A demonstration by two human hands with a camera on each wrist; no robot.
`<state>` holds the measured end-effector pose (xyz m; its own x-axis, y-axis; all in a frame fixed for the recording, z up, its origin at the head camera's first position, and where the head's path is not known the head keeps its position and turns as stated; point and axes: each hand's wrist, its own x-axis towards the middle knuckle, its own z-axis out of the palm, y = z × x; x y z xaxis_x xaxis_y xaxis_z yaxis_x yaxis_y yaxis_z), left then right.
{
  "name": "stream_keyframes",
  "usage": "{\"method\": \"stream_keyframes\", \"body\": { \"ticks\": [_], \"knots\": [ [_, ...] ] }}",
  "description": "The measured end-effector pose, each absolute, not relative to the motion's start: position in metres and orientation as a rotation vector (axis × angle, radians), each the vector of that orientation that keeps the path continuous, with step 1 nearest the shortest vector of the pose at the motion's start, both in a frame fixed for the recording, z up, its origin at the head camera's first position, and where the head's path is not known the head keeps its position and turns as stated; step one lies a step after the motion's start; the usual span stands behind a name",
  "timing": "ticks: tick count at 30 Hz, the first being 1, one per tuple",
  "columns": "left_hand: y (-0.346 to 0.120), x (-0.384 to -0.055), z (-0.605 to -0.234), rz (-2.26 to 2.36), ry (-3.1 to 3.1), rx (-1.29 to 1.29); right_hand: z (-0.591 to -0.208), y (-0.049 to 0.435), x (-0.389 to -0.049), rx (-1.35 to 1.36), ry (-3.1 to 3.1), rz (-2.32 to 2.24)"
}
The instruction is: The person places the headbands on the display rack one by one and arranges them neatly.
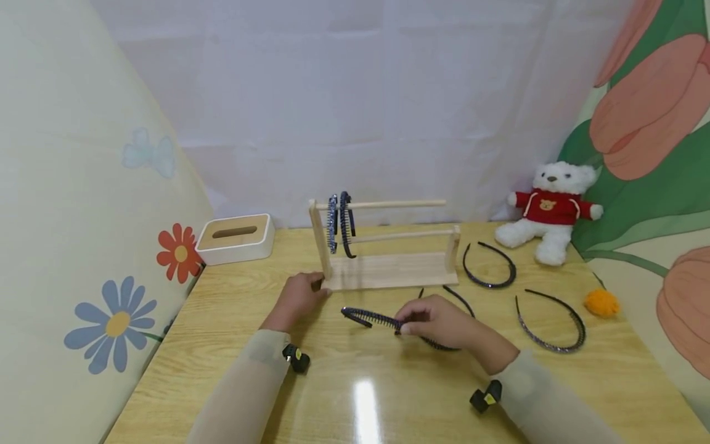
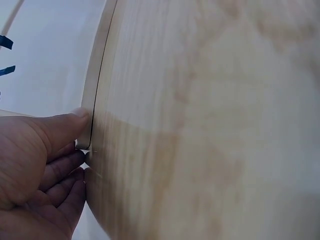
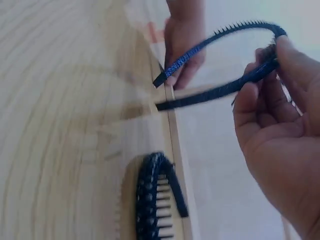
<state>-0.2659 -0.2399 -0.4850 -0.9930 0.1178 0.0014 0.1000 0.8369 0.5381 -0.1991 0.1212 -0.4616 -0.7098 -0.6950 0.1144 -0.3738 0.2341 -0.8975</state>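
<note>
Toothed headband [image 3: 220, 37] pinched in right grip [image 3: 280, 125]; only left-wrist view shows left fingertips [image 2: 80, 114] straight against wooden rack [image 2: 97, 90]

No words, brand names, numbers or signs can be read in any of the three views. The nearest thing to a mark is a small bear-face picture on the red sweater of the white teddy bear [image 1: 549, 209] at the far right of the table [image 1: 355, 394], and it carries no lettering. The yellow spots on the black wrist devices near the sleeves are too small to tell whether they bear any writing.
</note>
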Motion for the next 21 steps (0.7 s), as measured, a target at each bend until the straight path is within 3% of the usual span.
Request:
{"method": "stream_keyframes", "body": {
  "ticks": [7, 14, 21],
  "knots": [
    [-0.239, -0.268, -0.488, 0.859, 2.987, 0.201, -0.458, 0.156, -0.209, -1.014, 1.736, -1.961],
    [-0.238, -0.268, -0.486, 0.861, 2.984, 0.192, -0.429, 0.196, -0.219, -1.110, 1.184, -2.397],
    [-0.240, -0.267, -0.486, 0.867, 2.981, 0.194, -0.397, 0.234, -0.228, -1.117, 1.226, -2.654]
  ]
}}
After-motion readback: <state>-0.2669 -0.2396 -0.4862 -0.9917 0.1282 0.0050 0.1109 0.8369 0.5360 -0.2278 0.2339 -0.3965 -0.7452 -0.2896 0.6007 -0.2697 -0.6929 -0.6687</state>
